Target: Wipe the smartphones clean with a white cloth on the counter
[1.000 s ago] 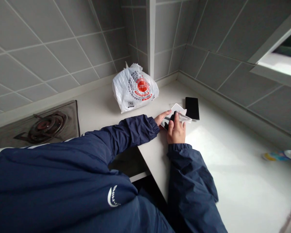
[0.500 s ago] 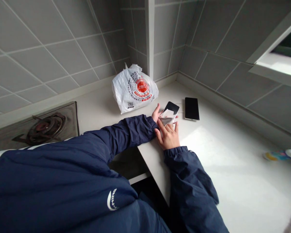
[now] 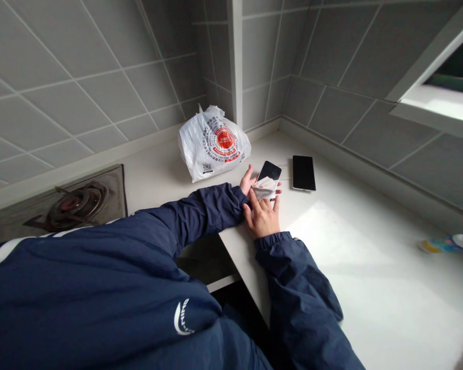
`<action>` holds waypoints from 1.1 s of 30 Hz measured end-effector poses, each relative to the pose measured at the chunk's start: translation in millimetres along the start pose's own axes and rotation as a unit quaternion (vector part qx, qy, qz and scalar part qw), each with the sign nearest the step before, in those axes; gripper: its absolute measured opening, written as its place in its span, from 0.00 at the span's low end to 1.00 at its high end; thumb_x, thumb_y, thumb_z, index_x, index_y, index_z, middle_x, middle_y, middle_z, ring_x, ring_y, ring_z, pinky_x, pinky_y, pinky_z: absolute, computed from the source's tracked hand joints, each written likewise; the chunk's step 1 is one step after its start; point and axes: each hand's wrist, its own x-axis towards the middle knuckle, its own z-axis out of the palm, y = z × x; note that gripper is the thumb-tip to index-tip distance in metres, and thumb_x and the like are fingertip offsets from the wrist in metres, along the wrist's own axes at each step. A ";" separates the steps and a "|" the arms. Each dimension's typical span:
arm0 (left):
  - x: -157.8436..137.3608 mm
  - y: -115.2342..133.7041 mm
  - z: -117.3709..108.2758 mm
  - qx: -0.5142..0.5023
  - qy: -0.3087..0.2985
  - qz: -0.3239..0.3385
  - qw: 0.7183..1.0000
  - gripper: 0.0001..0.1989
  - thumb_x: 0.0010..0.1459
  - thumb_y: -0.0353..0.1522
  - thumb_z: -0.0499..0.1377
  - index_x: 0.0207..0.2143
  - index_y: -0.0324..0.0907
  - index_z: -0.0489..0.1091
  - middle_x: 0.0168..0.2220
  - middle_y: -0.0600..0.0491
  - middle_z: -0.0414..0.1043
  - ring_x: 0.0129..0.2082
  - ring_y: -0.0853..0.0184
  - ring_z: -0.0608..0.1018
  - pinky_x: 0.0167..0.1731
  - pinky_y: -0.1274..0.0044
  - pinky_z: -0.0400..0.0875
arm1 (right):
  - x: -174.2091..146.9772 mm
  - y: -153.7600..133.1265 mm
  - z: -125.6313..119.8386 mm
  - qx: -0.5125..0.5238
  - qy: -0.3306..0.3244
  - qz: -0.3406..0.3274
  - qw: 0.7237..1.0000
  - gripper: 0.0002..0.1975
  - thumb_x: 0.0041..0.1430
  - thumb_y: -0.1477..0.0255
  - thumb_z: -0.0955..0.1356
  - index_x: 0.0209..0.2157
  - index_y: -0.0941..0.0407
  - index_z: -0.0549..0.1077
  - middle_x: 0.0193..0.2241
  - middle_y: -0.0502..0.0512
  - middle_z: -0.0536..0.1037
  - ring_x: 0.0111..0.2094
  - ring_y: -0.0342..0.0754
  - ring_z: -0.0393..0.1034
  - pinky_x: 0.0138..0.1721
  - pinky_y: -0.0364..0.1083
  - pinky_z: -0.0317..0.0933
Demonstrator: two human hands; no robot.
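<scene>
My left hand [image 3: 247, 181] holds a smartphone [image 3: 271, 169] from beneath, its dark screen facing up and its thumb at the phone's left side. Some fingertips show past the phone's right edge. A thin white tissue [image 3: 266, 188] lies crumpled over the lower half of the screen. My right hand [image 3: 265, 221] has its fingers on the near edge of the tissue, pressing it against the phone. The fingertips are partly hidden by the tissue. Just right of my hands, a black tablet-like device [image 3: 303, 172] lies flat on the white countertop [image 3: 339, 226].
A white plastic bag [image 3: 200, 144] with red print stands behind my hands, near the wall corner. To the left is a gas stove burner [image 3: 77, 203]. A blurred, colourful packet [image 3: 440, 245] lies far right. Below the counter edge, a dark cabinet space [image 3: 204, 259] stands exposed.
The tissue under my right fingers has shifted and folded a little lower on the phone's screen. Both hands and the phone appear slightly further left, as the whole view has shifted a little.
</scene>
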 end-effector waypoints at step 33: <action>11.7 0.8 -6.3 -0.145 0.003 0.014 0.989 0.42 0.69 0.55 0.37 0.63 0.31 0.67 0.45 0.38 0.80 0.46 0.50 0.82 0.54 0.59 0.72 | 4.3 17.5 3.4 -0.032 0.034 0.043 0.998 0.22 0.73 0.66 0.60 0.61 0.60 0.71 0.58 0.65 0.77 0.61 0.59 0.69 0.69 0.69 0.45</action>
